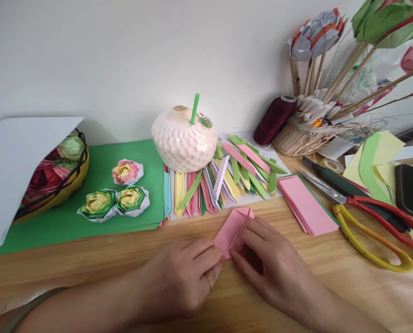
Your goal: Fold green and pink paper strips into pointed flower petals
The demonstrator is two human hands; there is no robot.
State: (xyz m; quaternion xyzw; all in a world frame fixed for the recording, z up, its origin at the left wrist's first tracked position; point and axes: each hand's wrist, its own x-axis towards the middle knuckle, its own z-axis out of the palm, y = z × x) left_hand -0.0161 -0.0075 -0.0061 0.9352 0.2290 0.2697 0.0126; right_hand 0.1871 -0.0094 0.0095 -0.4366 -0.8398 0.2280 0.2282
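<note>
A small pink paper strip (pixel 232 225), partly folded, lies on the wooden table between my hands. Its far end shows creased, turned-in corners. My left hand (pixel 189 273), with a ring on one finger, pinches the strip's near left edge. On the right side, the fingers of my right hand (pixel 267 256) are curled and grip the raised edge of the paper. Just beyond the strip are many folded paper pieces (pixel 206 189) in several colours. A stack of pink paper strips (pixel 308 206) rests to the right of my right hand.
Scissors (pixel 366 203) with red and yellow handles and a dark cutter (pixel 331 175) lie at right, near a phone (pixel 412 189). Behind stand a coconut-like container (pixel 184 138), a thread spool (pixel 274 120) and a flower basket (pixel 293 136). Paper lotuses (pixel 132 199) sit on green paper (pixel 123 150).
</note>
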